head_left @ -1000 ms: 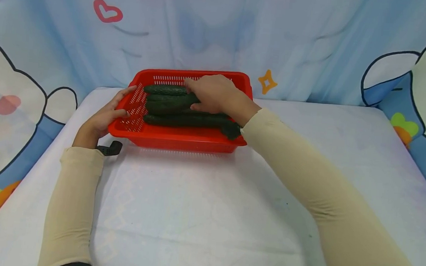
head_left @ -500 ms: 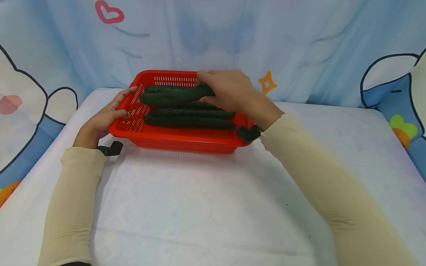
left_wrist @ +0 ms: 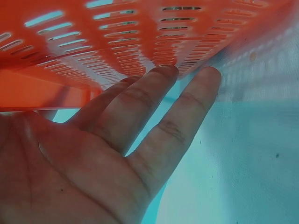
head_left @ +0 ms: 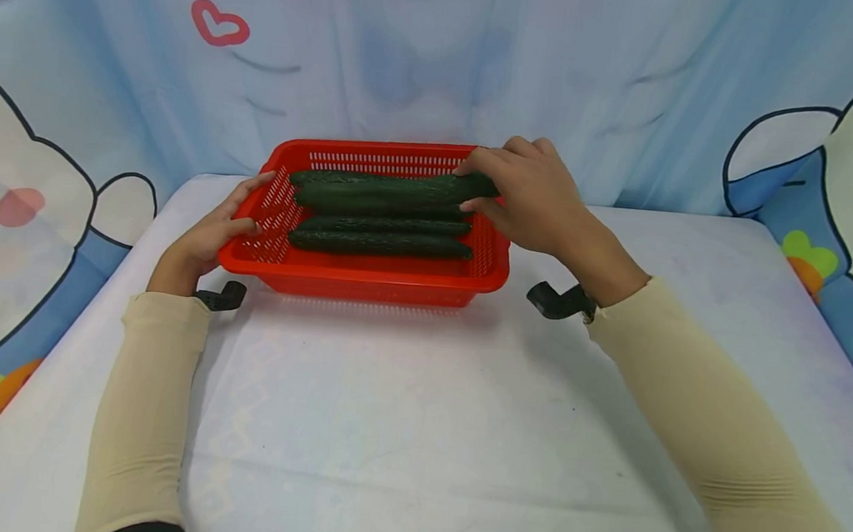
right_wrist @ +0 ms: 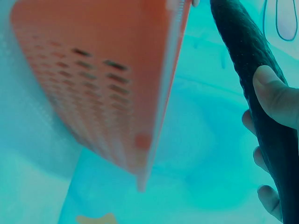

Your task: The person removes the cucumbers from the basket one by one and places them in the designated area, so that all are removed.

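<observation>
A red slotted plastic basket (head_left: 365, 276) stands at the far side of the table with several dark green cucumbers (head_left: 379, 244) lying lengthwise in it. My right hand (head_left: 536, 195) grips one cucumber (head_left: 402, 196) by its right end, thumb and fingers on opposite sides. This cucumber (right_wrist: 243, 44) slants over the others at the basket's back part, its left end low. At the basket's left end my left hand (head_left: 201, 242) holds the rim, thumb over the edge. In the left wrist view its nearly straight fingers (left_wrist: 135, 105) lie against the outside of the slotted wall.
A white cloth covers the table (head_left: 400, 414). Right behind the basket hangs a pale blue printed curtain (head_left: 382, 62). Black wrist mounts (head_left: 555, 299) stick out from both wrists.
My right hand has picked one cucumber up from the basket and moved right with it, now out past the right rim. My left hand has stayed on the left rim.
</observation>
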A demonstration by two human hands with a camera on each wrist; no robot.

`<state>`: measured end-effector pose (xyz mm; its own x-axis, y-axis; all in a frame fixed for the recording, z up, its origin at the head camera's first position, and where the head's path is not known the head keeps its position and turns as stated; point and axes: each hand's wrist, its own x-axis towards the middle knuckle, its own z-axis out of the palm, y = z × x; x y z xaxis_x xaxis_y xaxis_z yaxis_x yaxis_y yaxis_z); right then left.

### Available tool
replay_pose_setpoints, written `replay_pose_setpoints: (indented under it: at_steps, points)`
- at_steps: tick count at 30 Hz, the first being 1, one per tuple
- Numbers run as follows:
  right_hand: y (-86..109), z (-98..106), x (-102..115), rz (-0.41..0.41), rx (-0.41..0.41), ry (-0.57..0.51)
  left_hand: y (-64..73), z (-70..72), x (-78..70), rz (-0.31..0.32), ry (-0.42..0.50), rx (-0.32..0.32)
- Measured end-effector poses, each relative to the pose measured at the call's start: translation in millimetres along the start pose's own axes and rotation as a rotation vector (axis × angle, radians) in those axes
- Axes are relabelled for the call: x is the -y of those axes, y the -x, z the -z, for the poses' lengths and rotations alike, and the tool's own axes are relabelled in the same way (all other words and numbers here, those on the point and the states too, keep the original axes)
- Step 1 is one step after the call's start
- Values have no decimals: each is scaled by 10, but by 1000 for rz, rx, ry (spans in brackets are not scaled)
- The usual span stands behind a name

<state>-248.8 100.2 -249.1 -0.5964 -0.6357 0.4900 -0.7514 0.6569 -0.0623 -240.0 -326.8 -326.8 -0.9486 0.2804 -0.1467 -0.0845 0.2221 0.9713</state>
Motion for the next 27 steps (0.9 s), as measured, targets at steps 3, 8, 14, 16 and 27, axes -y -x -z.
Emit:
replay_pose_setpoints:
  at_steps: [3, 8, 14, 16, 27]
  points:
    - [150, 8, -58, -1, -68, 5, -20, 0, 2, -3, 5, 2]
    - [371, 34, -149, -32, -131, 27, -53, 2, 3, -14, 12, 17]
    - [601, 35, -246, -91, -174, 15, -52, 0, 0, -5, 10, 22]
    - [654, 24, -278, -103, -198, 6, -46, 7, -5, -9, 14, 32]
    - [667, -77, -484, -99, -276, -61, 66, 88, -28, -4, 30, 4]
